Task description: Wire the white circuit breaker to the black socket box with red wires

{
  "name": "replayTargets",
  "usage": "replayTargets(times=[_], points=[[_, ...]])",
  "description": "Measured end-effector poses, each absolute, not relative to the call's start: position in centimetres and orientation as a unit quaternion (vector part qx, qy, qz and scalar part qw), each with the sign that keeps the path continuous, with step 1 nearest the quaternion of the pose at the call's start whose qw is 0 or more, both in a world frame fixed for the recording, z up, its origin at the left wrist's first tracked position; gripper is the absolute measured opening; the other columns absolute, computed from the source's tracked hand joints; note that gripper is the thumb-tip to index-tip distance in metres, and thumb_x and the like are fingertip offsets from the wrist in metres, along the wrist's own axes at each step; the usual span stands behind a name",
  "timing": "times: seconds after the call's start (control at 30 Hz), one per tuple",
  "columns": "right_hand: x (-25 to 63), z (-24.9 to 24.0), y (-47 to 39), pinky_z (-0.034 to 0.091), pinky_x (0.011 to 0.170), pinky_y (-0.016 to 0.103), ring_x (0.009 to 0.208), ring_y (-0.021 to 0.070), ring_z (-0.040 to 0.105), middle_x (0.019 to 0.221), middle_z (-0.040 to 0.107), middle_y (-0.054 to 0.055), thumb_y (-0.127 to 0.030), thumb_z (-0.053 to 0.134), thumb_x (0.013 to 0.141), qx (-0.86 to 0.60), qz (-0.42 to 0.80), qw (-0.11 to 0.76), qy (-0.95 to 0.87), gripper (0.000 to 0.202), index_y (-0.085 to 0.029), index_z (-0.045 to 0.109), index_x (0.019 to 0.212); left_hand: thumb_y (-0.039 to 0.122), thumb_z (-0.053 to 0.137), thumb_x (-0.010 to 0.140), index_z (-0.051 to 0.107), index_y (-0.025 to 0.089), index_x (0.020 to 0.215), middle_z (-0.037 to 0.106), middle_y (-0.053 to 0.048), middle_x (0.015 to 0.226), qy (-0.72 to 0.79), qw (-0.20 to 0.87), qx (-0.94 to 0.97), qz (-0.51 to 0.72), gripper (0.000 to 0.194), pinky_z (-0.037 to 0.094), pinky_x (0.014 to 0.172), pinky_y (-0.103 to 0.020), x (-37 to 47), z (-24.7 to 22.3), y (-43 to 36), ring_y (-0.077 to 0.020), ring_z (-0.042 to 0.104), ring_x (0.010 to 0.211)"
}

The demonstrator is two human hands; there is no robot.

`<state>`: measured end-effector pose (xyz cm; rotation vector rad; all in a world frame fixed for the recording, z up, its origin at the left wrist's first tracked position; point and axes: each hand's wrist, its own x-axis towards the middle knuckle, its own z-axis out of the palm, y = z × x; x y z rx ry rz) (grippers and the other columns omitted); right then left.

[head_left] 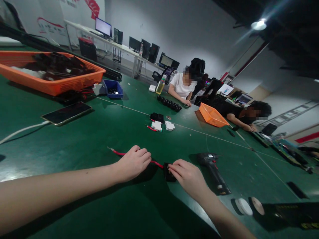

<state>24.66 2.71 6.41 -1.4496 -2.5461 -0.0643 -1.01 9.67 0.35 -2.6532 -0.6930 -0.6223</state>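
My left hand is closed around a red wire, whose bare end sticks out to the left. The wire's other end runs to a small black block on the green table. At that block, my right hand has its thumb and fingers pinched together against the top. Whether a small part sits between those fingertips is hidden. A cordless screwdriver lies just right of my right hand. Beyond my hands are two white modules, one with a red wire, and another black block.
An orange basket of black parts, a blue bin and a phone occupy the left. Two people sit across the table, near a bottle and another orange basket. Round spools lie at right.
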Motion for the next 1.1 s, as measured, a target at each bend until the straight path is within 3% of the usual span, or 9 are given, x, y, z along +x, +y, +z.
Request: replayTargets(times=[0.43,0.7,0.77,0.87,0.97,1.03,1.1], points=[[24.2,7.0,2.7,0.048,0.065,0.032,0.076,0.0204,0.065,0.089,0.072,0.008,-0.013,0.052,0.096,-0.436,-0.131,0.033,-0.89,0.021,-0.018,0.072,0.1,0.019,0.057,0.092,0.064,0.015,0.1,0.065,-0.008,0.096,-0.23,0.156,-0.933,-0.228,0.011,0.032,0.073,-0.037,-1.0,0.3,9.6,-0.0217,0.053,0.089],[29.5,6.7,1.2,0.053,0.082,0.037,0.09,0.0228,0.067,0.098,0.071,0.01,-0.023,0.05,0.099,-0.523,-0.13,0.154,-0.828,0.021,-0.018,0.07,0.101,0.018,0.057,0.091,0.065,0.015,0.101,0.065,-0.008,0.096,-0.232,0.166,-0.935,-0.21,0.012,0.037,0.076,-0.039,-1.0,0.1,9.6,-0.0216,0.055,0.089],[32.2,6.7,0.7,0.053,0.083,0.042,0.09,0.0263,0.066,0.098,0.07,0.012,-0.031,0.051,0.098,-0.569,-0.175,0.146,-0.79,0.022,-0.018,0.069,0.1,0.019,0.058,0.092,0.065,0.016,0.101,0.066,-0.007,0.097,-0.235,0.165,-0.934,-0.212,0.012,0.038,0.085,-0.042,-1.0,0.1,9.5,-0.0215,0.055,0.091],[36.6,6.4,0.4,0.051,0.086,0.049,0.096,0.0333,0.065,0.107,0.067,0.018,-0.048,0.052,0.094,-0.672,-0.208,0.071,-0.707,0.04,-0.014,0.065,0.111,0.018,0.059,0.09,0.067,0.016,0.101,0.067,-0.007,0.1,-0.235,0.166,-0.934,-0.213,0.013,0.034,0.1,-0.047,-0.9,0.3,9.3,-0.0221,0.057,0.097],[40.1,5.7,0.8,0.053,0.077,0.046,0.09,0.0351,0.068,0.104,0.066,0.023,-0.063,0.051,0.089,-0.788,-0.108,-0.007,-0.606,0.064,-0.007,0.062,0.117,0.016,0.062,0.088,0.067,0.014,0.101,0.067,-0.008,0.102,-0.23,0.172,-0.934,-0.214,0.014,0.033,0.103,-0.046,-0.9,0.3,9.3,-0.0232,0.057,0.101],[41.6,5.1,1.5,0.053,0.077,0.042,0.092,0.034,0.069,0.106,0.068,0.023,-0.064,0.05,0.088,-0.831,0.007,-0.043,-0.554,0.068,-0.006,0.06,0.122,0.014,0.063,0.087,0.066,0.012,0.102,0.067,-0.009,0.103,-0.231,0.177,-0.932,-0.215,0.015,0.036,0.098,-0.043,-0.9,0.3,9.2,-0.024,0.057,0.102],[42.3,4.7,2.5,0.053,0.078,0.041,0.093,0.0343,0.07,0.103,0.07,0.023,-0.063,0.051,0.088,-0.851,0.039,-0.058,-0.52,0.067,-0.006,0.059,0.123,0.014,0.061,0.088,0.065,0.012,0.102,0.066,-0.01,0.105,-0.235,0.176,-0.933,-0.207,0.015,0.038,0.093,-0.041,-0.9,0.2,9.2,-0.0244,0.057,0.102]])
